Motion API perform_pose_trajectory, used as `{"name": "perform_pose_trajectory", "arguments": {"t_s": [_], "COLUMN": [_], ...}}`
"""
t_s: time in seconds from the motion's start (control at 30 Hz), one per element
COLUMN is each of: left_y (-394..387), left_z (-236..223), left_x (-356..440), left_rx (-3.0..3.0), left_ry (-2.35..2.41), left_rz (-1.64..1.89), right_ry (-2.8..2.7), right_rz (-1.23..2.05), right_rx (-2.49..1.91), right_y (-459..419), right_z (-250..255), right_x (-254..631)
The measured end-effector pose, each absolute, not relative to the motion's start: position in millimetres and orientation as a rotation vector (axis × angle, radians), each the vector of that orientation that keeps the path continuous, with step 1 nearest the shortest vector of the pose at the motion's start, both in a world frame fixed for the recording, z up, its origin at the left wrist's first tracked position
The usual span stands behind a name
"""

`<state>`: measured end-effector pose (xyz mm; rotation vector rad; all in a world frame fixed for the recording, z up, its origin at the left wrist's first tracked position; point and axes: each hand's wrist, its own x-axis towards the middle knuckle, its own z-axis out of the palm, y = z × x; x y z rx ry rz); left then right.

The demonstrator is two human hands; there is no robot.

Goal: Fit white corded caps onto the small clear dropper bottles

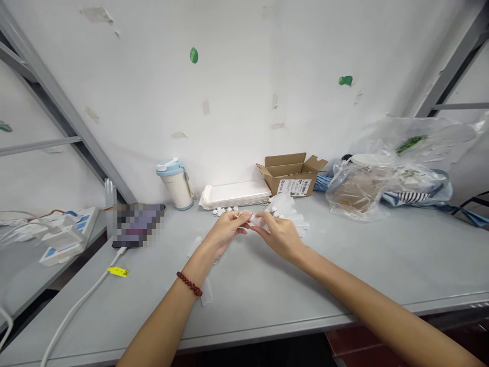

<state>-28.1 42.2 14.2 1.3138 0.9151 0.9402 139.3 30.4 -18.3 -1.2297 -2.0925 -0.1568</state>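
Above the grey table, my left hand and my right hand meet, both closed. Fingertips of both pinch a small whitish, translucent piece; its exact kind is mostly covered by the fingers. Just behind my right hand lies a heap of clear-white plastic pieces. Several small white bits sit beyond my left hand. Close to my left forearm, a flat translucent piece rests on the table, partly hidden by the arm.
At the back stand a cream tumbler with a blue lid, a stack of white flat packs and an open cardboard box. A phone with a white cable lies left. Plastic-bagged goods are right.
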Motion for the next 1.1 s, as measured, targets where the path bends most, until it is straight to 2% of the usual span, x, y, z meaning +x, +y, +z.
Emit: {"name": "perform_pose_trajectory", "arguments": {"t_s": [0.3,0.57,0.7,1.1], "left_y": [41,42,42,37], "left_z": [18,18,17,24], "left_x": [-30,-30,-29,-25], "left_rx": [1.514,1.460,1.423,1.518], "left_ry": [1.039,0.956,1.095,1.032], "left_rz": [0.967,0.968,0.929,0.955], "right_ry": [-2.047,-2.076,-2.077,-2.060], "right_rz": [-0.294,-0.387,-0.405,-0.040], "right_rx": [-1.164,-1.021,-0.975,-0.940], "right_y": [42,44,43,45], "right_z": [-26,-25,-23,-16], "right_x": [148,150,149,153]}}
